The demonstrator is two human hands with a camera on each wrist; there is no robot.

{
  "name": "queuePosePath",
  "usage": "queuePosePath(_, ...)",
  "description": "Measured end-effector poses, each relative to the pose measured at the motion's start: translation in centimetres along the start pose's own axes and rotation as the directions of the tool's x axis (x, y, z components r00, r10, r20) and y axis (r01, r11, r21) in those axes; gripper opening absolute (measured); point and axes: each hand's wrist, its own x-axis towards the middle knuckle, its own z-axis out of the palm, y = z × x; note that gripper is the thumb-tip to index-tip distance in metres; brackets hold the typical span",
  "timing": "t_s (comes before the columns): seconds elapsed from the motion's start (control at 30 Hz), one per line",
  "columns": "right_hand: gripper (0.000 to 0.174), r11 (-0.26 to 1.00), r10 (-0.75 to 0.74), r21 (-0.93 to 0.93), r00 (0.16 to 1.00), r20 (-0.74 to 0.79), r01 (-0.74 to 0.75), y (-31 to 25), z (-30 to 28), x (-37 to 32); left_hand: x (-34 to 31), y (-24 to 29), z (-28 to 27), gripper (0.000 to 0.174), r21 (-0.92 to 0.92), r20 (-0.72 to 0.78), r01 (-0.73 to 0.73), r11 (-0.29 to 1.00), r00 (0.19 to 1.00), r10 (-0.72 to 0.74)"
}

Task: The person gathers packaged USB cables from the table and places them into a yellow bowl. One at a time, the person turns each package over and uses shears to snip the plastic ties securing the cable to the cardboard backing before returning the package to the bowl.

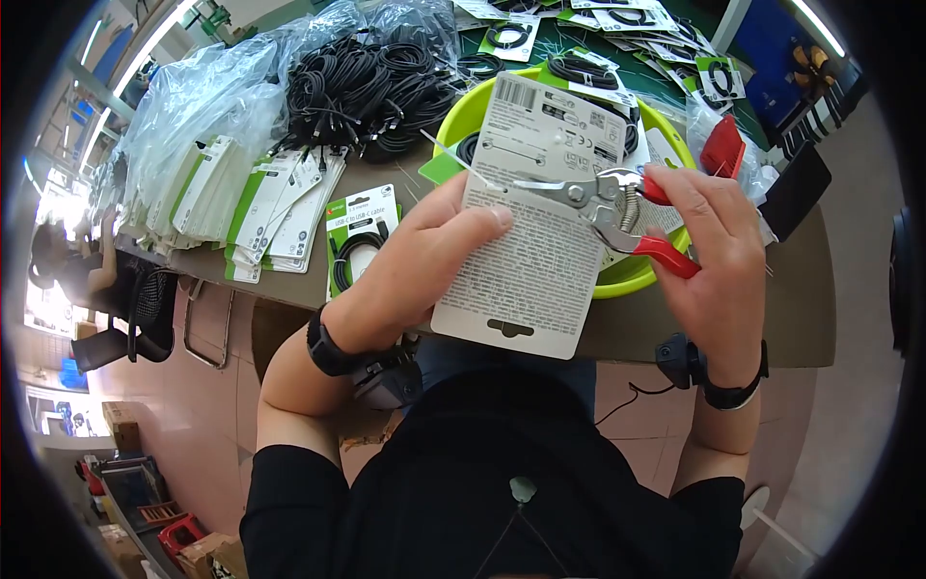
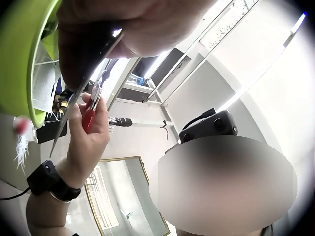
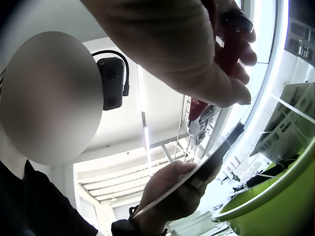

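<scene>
My left hand (image 1: 415, 256) grips a printed packaging card (image 1: 526, 265), thumb on its text-covered back and fingers hidden beneath. At the card's upper left sticks out a white cable tie (image 1: 449, 154). In my right hand (image 1: 719, 246) are red-handled pliers (image 1: 666, 256) with a coil spring between the handles. Their metal nose lies over the card, its tip close to the base of the tie. The left wrist view shows the card (image 2: 74, 101) nearly edge-on, and the right wrist view has the pliers (image 3: 198, 109) above it.
Behind the card stands a lime-green basin (image 1: 617, 289) with carded cables inside. A heap of black cables (image 1: 367, 92), stacked cards (image 1: 280, 212), a carded USB-C cable (image 1: 362, 232) and plastic bags (image 1: 203, 96) lie at left. More carded cables (image 1: 627, 19) cover the far table.
</scene>
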Motion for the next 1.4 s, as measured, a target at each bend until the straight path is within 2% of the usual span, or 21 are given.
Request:
queuePosePath(0.43, 0.046, 0.984, -0.120, -0.137, 0.993, -0.015, 0.117, -0.5, 0.7, 0.1, -0.1, -0.2, 0.3, 0.038, 0.075, 0.067, 0.024, 0.997, 0.997, -0.030)
queuePosePath(0.53, 0.040, 0.994, -0.029, 0.111, 0.997, 0.066, 0.021, 0.1, 1.1, -0.2, 0.0, -0.5, 0.0, 0.038, 0.053, 0.064, -0.008, 0.999, 0.998, 0.005)
queuePosePath(0.57, 0.040, 0.994, -0.031, 0.109, 0.998, 0.063, 0.024, 0.2, 1.1, -0.4, 0.0, -0.6, -0.1, 0.038, 0.054, 0.065, -0.012, 0.998, 0.998, 0.009)
queuePosePath(0.6, 0.040, 0.926, 0.166, 0.340, 0.986, 0.025, -0.165, 0.4, 0.9, -0.8, -0.1, -0.7, -0.4, 0.038, 0.054, 0.087, -0.084, 0.995, 0.993, 0.080)
queuePosePath(0.67, 0.039, 0.540, 0.527, 0.729, 0.845, 0.096, -0.420, 0.7, 0.7, -1.1, -0.5, -0.6, -0.9, 0.039, 0.049, 0.131, -0.227, 0.973, 0.967, 0.219)
queuePosePath(0.7, 0.039, 0.544, 0.529, 0.728, 0.844, 0.089, -0.418, 0.6, 0.6, -1.0, -0.9, -0.3, -1.0, 0.039, 0.049, 0.137, -0.230, 0.972, 0.965, 0.222)
queuePosePath(0.77, 0.042, 0.095, 0.530, 0.938, 0.814, 0.236, -0.334, 0.1, 0.1, -0.7, -2.1, 1.3, -1.1, 0.041, 0.273, 0.111, -0.420, 0.865, 0.907, 0.406)
queuePosePath(0.8, 0.043, -0.148, 0.504, 0.953, 0.808, 0.304, -0.266, -0.2, 0.0, -0.6, -2.3, 1.8, -1.1, 0.042, 0.377, 0.115, -0.497, 0.782, 0.863, 0.492)
queuePosePath(0.83, 0.043, -0.142, 0.518, 0.954, 0.802, 0.298, -0.263, -0.6, 0.1, -0.5, -1.9, 2.2, -1.3, 0.042, 0.370, 0.130, -0.499, 0.784, 0.863, 0.488)
queuePosePath(0.9, 0.045, -0.513, 0.442, 0.828, 0.756, 0.483, -0.229, -1.6, 0.9, 0.0, 0.2, 3.5, -1.8, 0.034, 0.592, 0.441, -0.772, 0.233, 0.551, 0.708)
queuePosePath(0.93, 0.046, -0.674, 0.375, 0.711, 0.737, 0.563, -0.199, -1.7, 1.2, 0.0, 1.0, 3.8, -1.9, 0.030, 0.596, 0.607, -0.798, -0.094, 0.371, 0.703)
queuePosePath(0.97, 0.046, -0.675, 0.381, 0.712, 0.734, 0.562, -0.195, -1.6, 1.5, -0.1, 1.5, 3.8, -1.8, 0.030, 0.592, 0.611, -0.801, -0.092, 0.371, 0.700)
queuePosePath(1.07, 0.045, -0.422, 0.342, 0.839, 0.798, 0.497, -0.343, -1.6, 2.5, -0.3, 2.3, 2.8, -1.5, 0.036, 0.588, 0.588, -0.799, -0.129, 0.313, 0.746)
queuePosePath(1.1, 0.045, -0.426, 0.346, 0.836, 0.792, 0.503, -0.345, -1.9, 2.6, -0.4, 2.3, 2.3, -1.1, 0.036, 0.587, 0.587, -0.801, -0.120, 0.319, 0.744)
queuePosePath(1.13, 0.046, -0.417, 0.409, 0.857, 0.779, 0.476, -0.304, -2.6, 2.8, -0.2, 2.0, 1.5, -0.4, 0.038, 0.430, 0.362, -0.864, 0.262, 0.431, 0.827)
queuePosePath(1.17, 0.047, -0.402, 0.468, 0.877, 0.764, 0.443, -0.262, -3.1, 3.0, 0.1, 1.7, 0.9, 0.1, 0.040, 0.150, 0.148, -0.813, 0.563, 0.581, 0.800)
queuePosePath(1.2, 0.049, -0.384, 0.524, 0.897, 0.749, 0.406, -0.219, -3.3, 3.1, 0.3, 1.6, 0.5, 0.3, 0.042, -0.195, -0.016, -0.662, 0.724, 0.740, 0.672)
queuePosePath(1.23, 0.049, -0.387, 0.525, 0.896, 0.747, 0.409, -0.219, -3.2, 3.3, 0.4, 1.5, 0.2, 0.1, 0.042, -0.194, -0.015, -0.659, 0.727, 0.743, 0.670)
queuePosePath(1.3, 0.049, -0.304, 0.561, 0.929, 0.748, 0.354, -0.212, -2.8, 3.7, 0.5, 1.3, -0.4, -0.4, 0.041, -0.420, 0.147, -0.351, 0.837, 0.884, 0.445)
queuePosePath(1.33, 0.049, -0.261, 0.574, 0.942, 0.750, 0.328, -0.212, -2.7, 3.8, 0.4, 1.2, -0.6, -0.6, 0.041, -0.504, 0.244, -0.172, 0.846, 0.912, 0.331)
queuePosePath(1.4, 0.048, -0.203, 0.565, 0.945, 0.757, 0.326, -0.256, -2.5, 3.6, 0.3, 1.2, -0.9, -0.7, 0.039, -0.435, 0.199, -0.196, 0.879, 0.931, 0.306)
